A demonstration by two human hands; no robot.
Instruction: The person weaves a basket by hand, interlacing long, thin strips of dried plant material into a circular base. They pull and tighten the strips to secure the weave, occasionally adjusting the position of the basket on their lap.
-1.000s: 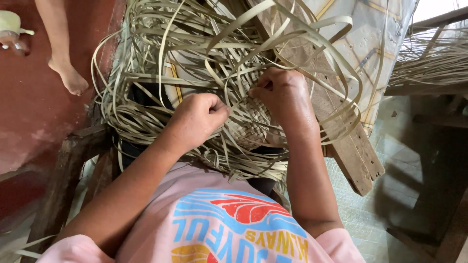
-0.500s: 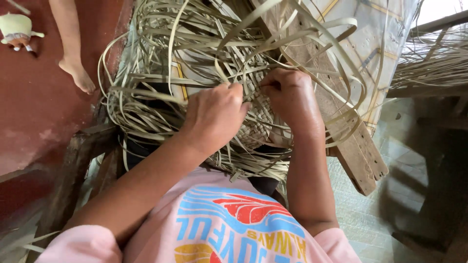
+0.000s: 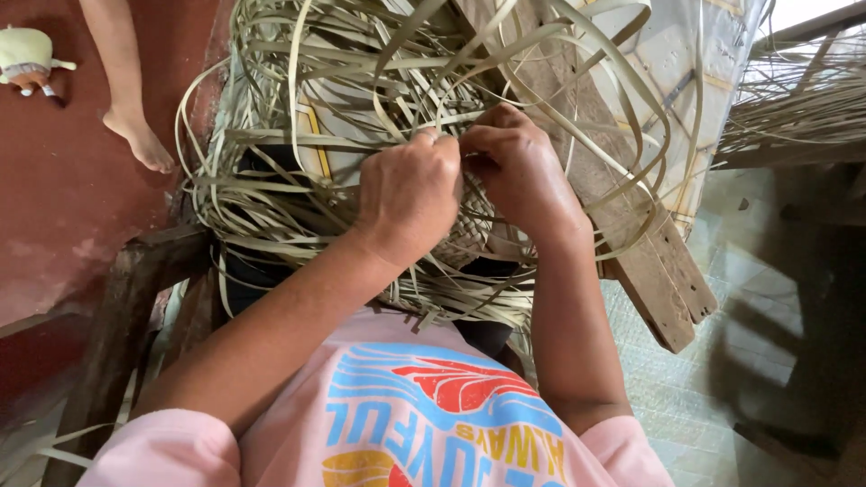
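Note:
A tangle of pale green-tan leaf strips (image 3: 298, 180) lies across my lap, with a woven patch (image 3: 476, 225) forming under my hands. My left hand (image 3: 410, 194) is closed around strips at the middle of the weave. My right hand (image 3: 519, 167) pinches strips right beside it, the two hands touching at the fingertips. Loose strip ends curl up and outward all around. The fingertips themselves are hidden among the strips.
A rough wooden plank (image 3: 631, 234) slants under the strips at the right. Another person's bare leg and foot (image 3: 135, 126) stand on the red floor (image 3: 54, 198) at upper left, near a small toy (image 3: 27, 59). More dried strips (image 3: 803, 108) pile at far right.
My left hand has moved up and to the right, from the lower left of the weave to meet my right hand. The right hand has stayed at nearly the same spot.

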